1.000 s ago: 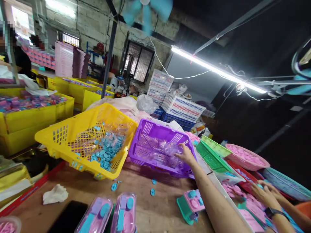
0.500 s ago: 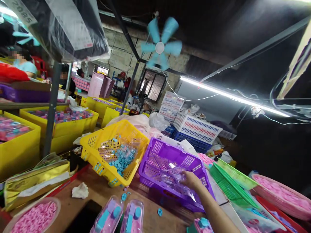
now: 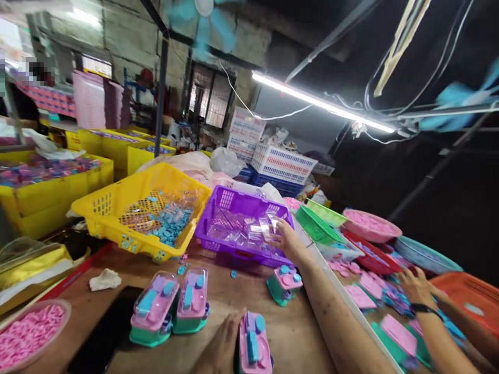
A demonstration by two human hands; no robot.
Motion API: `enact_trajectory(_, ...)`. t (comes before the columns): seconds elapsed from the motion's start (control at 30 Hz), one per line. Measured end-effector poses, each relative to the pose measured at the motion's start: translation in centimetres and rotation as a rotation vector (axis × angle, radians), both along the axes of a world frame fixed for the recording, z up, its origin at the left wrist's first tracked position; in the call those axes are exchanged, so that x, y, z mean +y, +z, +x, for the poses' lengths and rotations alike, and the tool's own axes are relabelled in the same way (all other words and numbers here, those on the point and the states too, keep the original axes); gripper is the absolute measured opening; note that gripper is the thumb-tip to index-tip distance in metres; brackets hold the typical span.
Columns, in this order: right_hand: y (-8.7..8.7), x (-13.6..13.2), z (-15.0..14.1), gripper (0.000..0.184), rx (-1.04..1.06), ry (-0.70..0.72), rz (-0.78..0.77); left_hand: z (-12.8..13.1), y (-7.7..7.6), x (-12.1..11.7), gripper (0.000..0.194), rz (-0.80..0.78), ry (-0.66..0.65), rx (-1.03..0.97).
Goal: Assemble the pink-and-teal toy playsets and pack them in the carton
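brown tabletop point(image 3: 224, 293); purple basket point(image 3: 239, 253) holds clear pieces point(image 3: 255, 229)

The wrist of the left hand point(image 3: 224, 338) is cut off by the bottom edge; whether the toy point(image 3: 253, 343) beside it is gripped cannot be determined. The grip of the right hand point(image 3: 287, 240) is obscured by glare among clear plastic pieces point(image 3: 257, 228), which cannot be counted. The bowl of pink parts point(image 3: 67, 311) is cropped by the left edge. Both ceiling fans point(image 3: 218, 28) are blurred and cropped.
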State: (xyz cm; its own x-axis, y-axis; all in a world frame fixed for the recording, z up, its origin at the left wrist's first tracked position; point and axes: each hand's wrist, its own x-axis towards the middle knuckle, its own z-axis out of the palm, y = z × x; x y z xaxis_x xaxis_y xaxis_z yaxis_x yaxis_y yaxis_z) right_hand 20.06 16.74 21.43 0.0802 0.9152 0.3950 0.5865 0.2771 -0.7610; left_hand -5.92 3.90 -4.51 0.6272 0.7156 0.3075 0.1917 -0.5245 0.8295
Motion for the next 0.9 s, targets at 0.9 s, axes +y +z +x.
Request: enact_trajectory(0.9, -9.3, -19.4, -9.5, 0.046, -0.474, 0.001, -0.029, -1.4, 2.9, -1.2, 0.147, 0.106, -0.009, -0.069)
